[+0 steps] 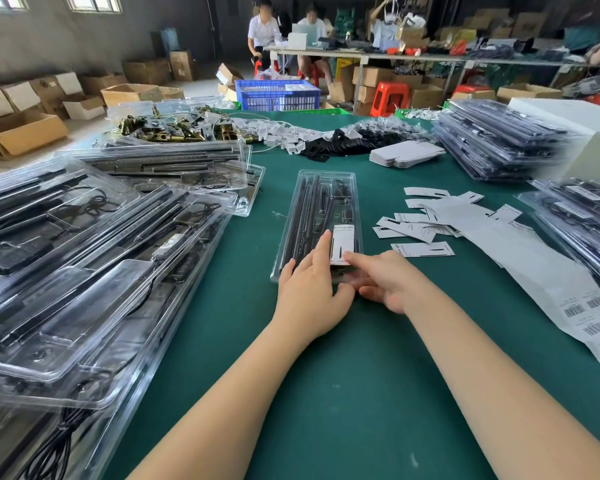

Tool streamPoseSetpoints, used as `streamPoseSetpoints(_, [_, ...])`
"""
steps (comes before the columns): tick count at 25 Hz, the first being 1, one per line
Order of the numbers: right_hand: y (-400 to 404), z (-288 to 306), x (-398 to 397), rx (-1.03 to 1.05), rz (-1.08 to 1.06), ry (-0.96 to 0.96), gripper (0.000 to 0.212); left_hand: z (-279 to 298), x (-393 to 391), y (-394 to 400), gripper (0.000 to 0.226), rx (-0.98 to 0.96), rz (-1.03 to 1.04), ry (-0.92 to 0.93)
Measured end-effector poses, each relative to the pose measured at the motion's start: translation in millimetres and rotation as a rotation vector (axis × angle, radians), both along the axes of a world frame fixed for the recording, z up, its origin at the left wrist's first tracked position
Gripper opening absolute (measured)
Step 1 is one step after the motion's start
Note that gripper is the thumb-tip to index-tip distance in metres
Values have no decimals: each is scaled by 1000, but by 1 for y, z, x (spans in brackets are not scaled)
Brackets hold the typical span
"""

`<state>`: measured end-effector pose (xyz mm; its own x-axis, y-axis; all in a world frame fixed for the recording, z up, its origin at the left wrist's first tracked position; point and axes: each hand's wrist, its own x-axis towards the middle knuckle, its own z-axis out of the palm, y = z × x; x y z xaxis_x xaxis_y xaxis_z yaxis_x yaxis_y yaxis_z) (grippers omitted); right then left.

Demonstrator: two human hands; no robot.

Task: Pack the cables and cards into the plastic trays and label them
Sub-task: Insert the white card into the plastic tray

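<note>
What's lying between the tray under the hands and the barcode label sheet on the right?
In the head view, loose white cards lie scattered on the green table between the tray and the barcode label sheet.

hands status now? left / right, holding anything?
Left hand: open, straight fingers pressing the near end of the plastic tray.
Right hand: open, fingers on the tray's white card.

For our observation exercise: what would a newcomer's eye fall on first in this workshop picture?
First, the two hands, left hand and right hand, pressing on the near end of a clear plastic tray at the centre of the green table. Then the heap of filled trays on the left, and the scattered white cards to the right.
</note>
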<state>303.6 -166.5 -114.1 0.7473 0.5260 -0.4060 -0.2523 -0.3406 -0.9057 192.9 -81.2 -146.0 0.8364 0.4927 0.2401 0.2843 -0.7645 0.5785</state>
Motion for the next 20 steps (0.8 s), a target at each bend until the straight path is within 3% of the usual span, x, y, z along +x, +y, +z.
streamPoseSetpoints(4, [6, 0, -1, 13, 33, -5, 25, 2, 2, 3, 79, -85, 12, -56])
streamPoseSetpoints(8, [12, -1, -4, 200, 52, 50, 20, 4, 2, 2, 72, -251, 22, -171])
streamPoseSetpoints(11, [11, -5, -2, 266, 37, 43, 17, 5, 0, 9, 50, -338, 215, -449])
streamPoseSetpoints(13, [3, -6, 4, 288, 54, 15, 10, 7, -4, 23, 48, -373, 362, -518])
streamPoseSetpoints(16, [-10, -4, 9, 383, 137, 54, 7, 12, -8, 46, 61, -859, 340, -521])
streamPoseSetpoints(18, [-15, -4, 8, 409, 217, 66, 9, 14, -7, 53, 44, -1222, 184, -580])
streamPoseSetpoints(20, [-14, -4, 4, 404, 296, 48, 14, 15, -7, 53, 21, -1362, 52, -558])
